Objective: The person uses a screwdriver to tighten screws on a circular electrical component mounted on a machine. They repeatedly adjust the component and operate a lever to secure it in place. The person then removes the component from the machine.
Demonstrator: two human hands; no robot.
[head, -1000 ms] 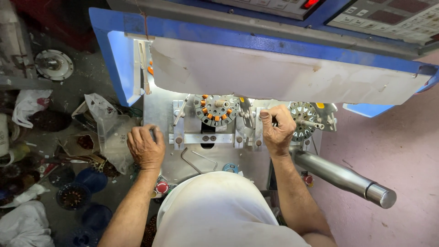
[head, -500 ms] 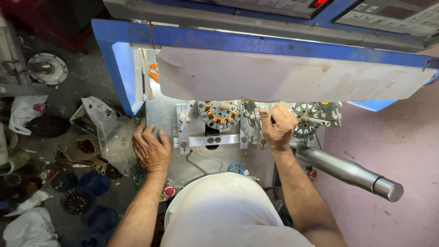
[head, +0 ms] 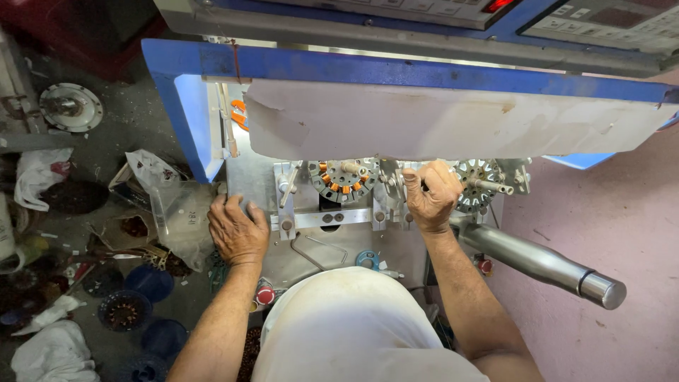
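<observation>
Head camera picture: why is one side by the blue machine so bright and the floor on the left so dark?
In the head view, light glows inside the blue frame and whitens the metal plate near the left hand. The cluttered floor gets little of it, so it stays dim. The right hand and the wound stator look sharp; the shiny handle shows glare.

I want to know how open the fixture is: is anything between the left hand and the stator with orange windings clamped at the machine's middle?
Yes. Between the left hand and the stator stands an upright metal clamp post, with a horizontal bar below it.
</observation>
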